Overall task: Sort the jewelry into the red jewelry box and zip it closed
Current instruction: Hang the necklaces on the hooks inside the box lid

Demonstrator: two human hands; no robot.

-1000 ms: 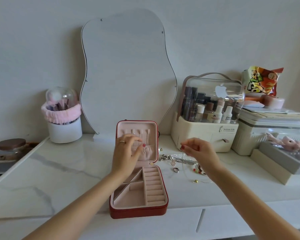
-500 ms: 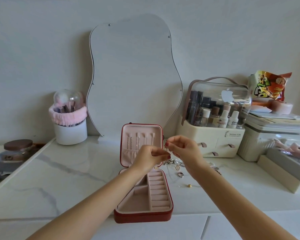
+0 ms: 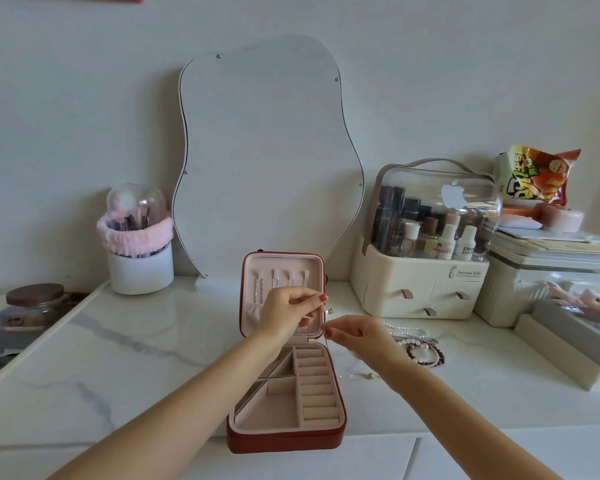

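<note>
Drawn apart since half a second ago: left hand (image 3: 293,311) raised before the lid, right hand (image 3: 355,332) at 4 o'clock, both pinching a thin chain (image 3: 326,336). Red jewelry box (image 3: 284,439) open on counter (image 3: 118,358).

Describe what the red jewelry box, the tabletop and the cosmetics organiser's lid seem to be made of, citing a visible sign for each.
Red jewelry box: probably faux leather outside, given its smooth, faintly glossy shell; the pink lining looks matte, velvet-like.
Tabletop: marble or a marble-look slab, white, grey-veined, with a soft sheen.
Organiser lid: clear, glossy plastic, since bottles show through it.
</note>
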